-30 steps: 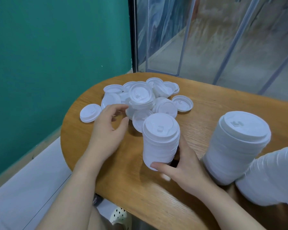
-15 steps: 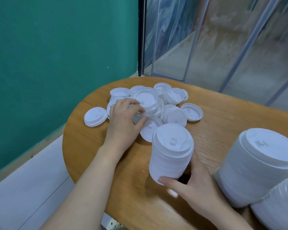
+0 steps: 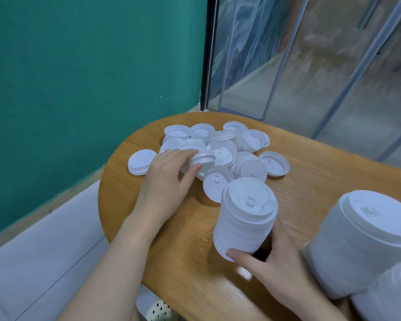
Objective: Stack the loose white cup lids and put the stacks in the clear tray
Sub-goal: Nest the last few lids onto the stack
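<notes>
One lid (image 3: 200, 158) in left grip (image 3: 169, 179), stack (image 3: 245, 218) against right grip (image 3: 276, 265).

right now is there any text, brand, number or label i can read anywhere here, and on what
No readable text in this view.
The lid stack under the right hand shows only a raised sip tab on top, no letters.
The loose lids by the left hand carry small moulded marks, too small to read.
The bigger stack: top mark blurred.

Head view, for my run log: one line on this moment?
left hand: pinches loose lid | right hand: holds lid stack | tray: unseen
</notes>
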`<state>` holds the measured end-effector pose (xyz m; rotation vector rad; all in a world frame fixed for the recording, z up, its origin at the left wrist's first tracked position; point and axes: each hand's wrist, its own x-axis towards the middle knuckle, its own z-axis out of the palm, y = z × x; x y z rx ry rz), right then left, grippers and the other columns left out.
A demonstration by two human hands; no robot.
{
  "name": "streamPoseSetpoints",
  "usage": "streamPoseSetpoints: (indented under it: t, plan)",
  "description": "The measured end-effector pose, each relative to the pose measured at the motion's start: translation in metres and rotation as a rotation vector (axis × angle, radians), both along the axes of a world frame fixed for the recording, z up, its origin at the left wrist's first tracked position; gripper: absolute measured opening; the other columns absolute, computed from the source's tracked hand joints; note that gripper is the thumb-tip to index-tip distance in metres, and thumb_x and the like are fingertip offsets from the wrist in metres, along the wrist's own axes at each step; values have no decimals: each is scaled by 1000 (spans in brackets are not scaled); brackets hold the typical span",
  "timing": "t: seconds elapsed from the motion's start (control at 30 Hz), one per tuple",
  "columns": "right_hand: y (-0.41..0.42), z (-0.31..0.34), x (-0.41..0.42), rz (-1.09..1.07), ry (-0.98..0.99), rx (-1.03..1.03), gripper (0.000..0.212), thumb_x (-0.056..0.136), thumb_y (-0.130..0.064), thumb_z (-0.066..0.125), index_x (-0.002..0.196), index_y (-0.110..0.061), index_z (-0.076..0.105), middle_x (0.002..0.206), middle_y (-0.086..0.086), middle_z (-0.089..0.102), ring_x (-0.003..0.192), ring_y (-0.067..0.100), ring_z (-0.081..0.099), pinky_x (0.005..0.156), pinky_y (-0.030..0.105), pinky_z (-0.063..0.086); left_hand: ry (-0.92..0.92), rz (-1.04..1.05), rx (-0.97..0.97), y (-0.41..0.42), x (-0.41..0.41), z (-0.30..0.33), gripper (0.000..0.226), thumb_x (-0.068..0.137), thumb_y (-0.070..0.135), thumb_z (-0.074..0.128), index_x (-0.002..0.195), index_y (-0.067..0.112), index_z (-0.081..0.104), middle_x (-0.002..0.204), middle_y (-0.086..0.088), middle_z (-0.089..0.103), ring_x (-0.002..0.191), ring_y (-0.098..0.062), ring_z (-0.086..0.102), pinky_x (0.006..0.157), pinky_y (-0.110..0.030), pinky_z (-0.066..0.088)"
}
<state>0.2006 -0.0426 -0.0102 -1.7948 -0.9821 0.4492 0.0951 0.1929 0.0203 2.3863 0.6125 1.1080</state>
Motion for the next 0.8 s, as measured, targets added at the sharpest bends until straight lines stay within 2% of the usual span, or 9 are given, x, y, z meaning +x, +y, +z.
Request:
streamPoseSetpoints:
  t: [0.13,0.27,0.37,0.43,0.5,0.57,0.63,0.73,0.8]
  plan:
    - [-1,5,-2,-10,-13,1,83,65,-9,96,131,-36,54,116,-33,67,113,-9,61,87,5,44,-12,19,-46,-7,-14,-1,46,105,46,50,133,14,68,101,7,69,93,-9,58,87,-25,46]
    - [-1,8,-4,-8,-24,4,81,67,-4,95,127,-39,53,114,-38,66,112,-12,60,86,2,42,-62,38,-102,-14,-22,8,41,108,41,47,132,16,68,107,6,72,95,-8,62,85,-26,51]
    - [-6,11,-5,19,-23,1,79,68,-5,94,128,-37,53,118,-34,66,115,-8,60,88,5,43,-124,27,-123,-23,-25,26,33,108,34,46,126,18,69,98,16,69,88,-4,61,75,-12,45]
    - [-11,14,-7,41,-23,-9,79,69,-6,94,129,-37,53,121,-32,66,117,-7,60,90,6,43,-150,-30,-161,-31,-25,42,25,109,31,46,119,25,69,92,18,68,85,-7,61,71,-14,45]
    - [-15,18,-7,61,-27,-25,84,70,-9,94,132,-41,48,124,-36,62,120,-11,57,93,4,40,-146,-119,-267,-39,-24,61,23,110,31,45,107,28,68,81,11,67,75,-10,58,65,-20,45]
    - [-18,21,-5,78,-33,-54,87,69,-14,95,132,-45,44,125,-43,56,120,-17,53,92,1,38,-79,-234,-379,-48,-24,77,33,111,29,45,88,23,67,68,11,56,64,-7,48,59,-18,38]
    - [-19,21,-3,96,-38,-84,87,68,-19,96,131,-48,42,126,-41,56,121,-15,52,92,3,40,34,-362,-450,-54,-25,86,44,111,32,44,72,15,54,63,9,42,60,-5,38,58,-19,32]
    - [-20,18,-2,118,-54,-84,88,67,-24,95,136,-44,44,132,-31,58,129,-6,53,98,10,42,244,-485,-451,-65,-25,86,53,107,46,43,83,2,59,77,-18,51,70,-30,45,65,-42,40]
    - [-19,16,-2,137,-67,-58,92,68,-25,94,142,-40,43,139,-27,55,135,-2,49,105,15,41,300,-493,-445,-71,-23,83,48,108,45,45,92,5,66,85,-20,58,73,-29,50,68,-44,45]
